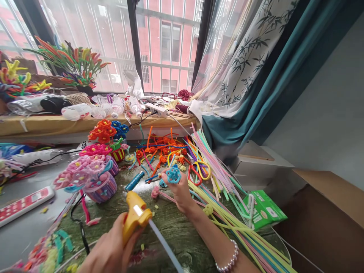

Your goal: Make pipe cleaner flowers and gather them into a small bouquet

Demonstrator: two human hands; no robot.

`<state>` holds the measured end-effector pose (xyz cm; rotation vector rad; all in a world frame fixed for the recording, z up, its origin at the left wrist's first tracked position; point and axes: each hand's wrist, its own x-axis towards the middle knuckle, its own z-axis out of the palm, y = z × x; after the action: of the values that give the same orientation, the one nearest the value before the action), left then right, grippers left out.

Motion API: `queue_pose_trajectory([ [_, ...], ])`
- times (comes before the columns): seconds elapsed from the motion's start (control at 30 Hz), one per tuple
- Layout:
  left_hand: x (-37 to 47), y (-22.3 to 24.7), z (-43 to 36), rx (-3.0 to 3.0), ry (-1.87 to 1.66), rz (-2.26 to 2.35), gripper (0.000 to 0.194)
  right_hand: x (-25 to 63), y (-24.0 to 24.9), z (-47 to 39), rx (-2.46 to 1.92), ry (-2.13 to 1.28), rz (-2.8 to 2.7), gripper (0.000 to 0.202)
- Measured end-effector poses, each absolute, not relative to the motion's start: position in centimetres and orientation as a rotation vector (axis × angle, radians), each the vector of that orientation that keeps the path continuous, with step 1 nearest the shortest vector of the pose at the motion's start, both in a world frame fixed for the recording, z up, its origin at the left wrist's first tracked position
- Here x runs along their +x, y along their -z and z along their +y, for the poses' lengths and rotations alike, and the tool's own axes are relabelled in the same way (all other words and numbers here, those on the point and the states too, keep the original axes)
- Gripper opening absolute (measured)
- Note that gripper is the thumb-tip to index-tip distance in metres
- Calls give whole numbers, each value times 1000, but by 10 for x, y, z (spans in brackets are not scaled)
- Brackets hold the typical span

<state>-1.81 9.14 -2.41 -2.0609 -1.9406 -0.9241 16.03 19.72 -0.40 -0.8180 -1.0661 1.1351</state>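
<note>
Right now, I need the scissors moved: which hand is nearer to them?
Right. The right hand, holding a blue flower, is just left of the scissors; the left hand, gripping the yellow glue gun, is farther off, lower left in view.

A dark green table (pixel 184 235) with a wavy grain carries a messy spread. Pots of fuzzy flowers (pixel 101 189) stand on its left, near a blue lighter (pixel 134 181). Orange fuzzy pieces (pixel 162 157) are heaped at the back, and scissors (pixel 196 163) (one handle loop red, the other yellow) lie beside long pastel stems (pixel 247 235). Behind, a windowsill (pixel 51 127) holds plastic bottles (pixel 76 112) and a white power strip (pixel 156 109).
</note>
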Motion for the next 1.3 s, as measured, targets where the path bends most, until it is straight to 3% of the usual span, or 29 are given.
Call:
queue_pose_trajectory([
  [0.2,10,52,86,-2097,403,-1627,35,161,-1,194,-793,-1177,-1103,12],
  [0.33,8,39,83,-2181,305,-1589,36,160,-2,193,-813,-1212,-1135,14],
  [0.4,5,17,88,-2216,428,-1617,32,160,-1,192,-818,-1243,-1152,14],
  [0.57,10,-37,117,-2272,1191,-1608,25,157,4,190,-749,-1399,-1200,12],
  [0.8,19,-35,137,-2277,1544,-1865,28,159,9,191,-754,-1381,-1292,7],
  [1.07,16,-33,133,-2171,1679,-1950,27,160,8,189,-736,-1324,-1366,4],
  [1.3,27,-57,111,-2186,1373,-1509,6,162,1,185,-853,-1051,-1525,18],
])
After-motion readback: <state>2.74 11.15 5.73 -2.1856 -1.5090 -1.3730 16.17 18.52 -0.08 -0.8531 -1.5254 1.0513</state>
